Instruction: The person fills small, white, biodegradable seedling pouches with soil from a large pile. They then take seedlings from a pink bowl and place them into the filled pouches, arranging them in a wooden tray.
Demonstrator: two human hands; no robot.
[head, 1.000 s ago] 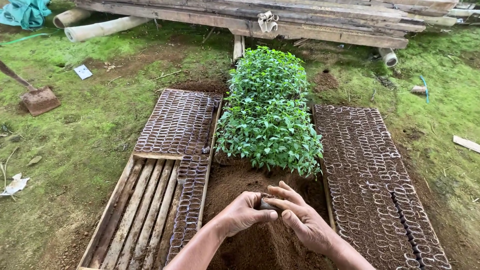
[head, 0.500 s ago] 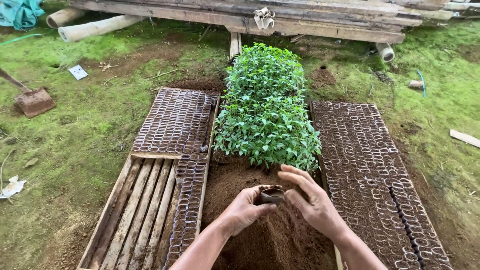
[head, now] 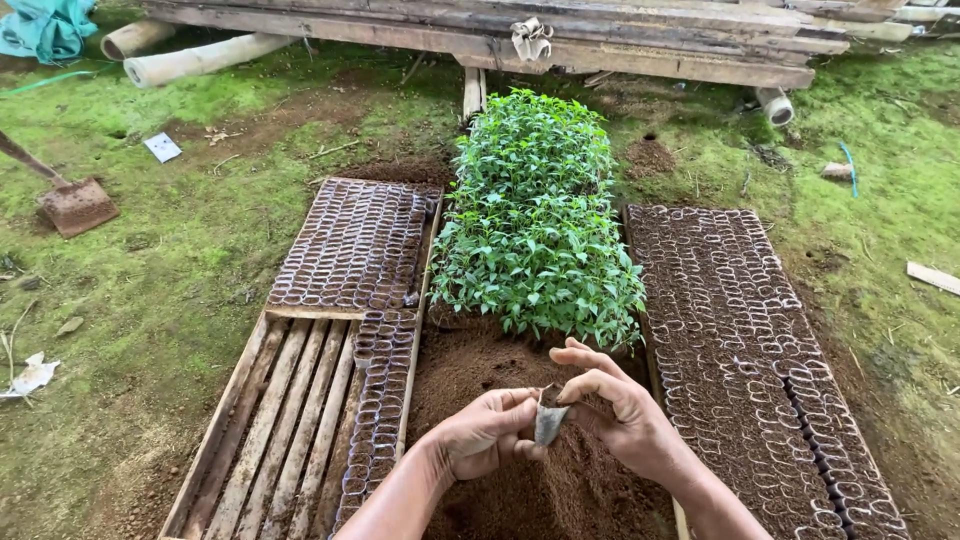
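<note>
A small grey seedling bag [head: 549, 424], flattened and pointed at its lower end, hangs over the soil heap [head: 520, 490]. The left hand [head: 484, 432] and the right hand [head: 618, 410] both pinch it by its top edge. Its opening is hard to make out. Beside them stand three beds: two of filled bags [head: 358, 245], one of green seedlings [head: 535, 215].

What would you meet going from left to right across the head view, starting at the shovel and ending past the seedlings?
Shovel → wooden tray part-filled with small pots → bed of green seedlings → right-hand bed of soil-filled pots → mossy ground.
</note>
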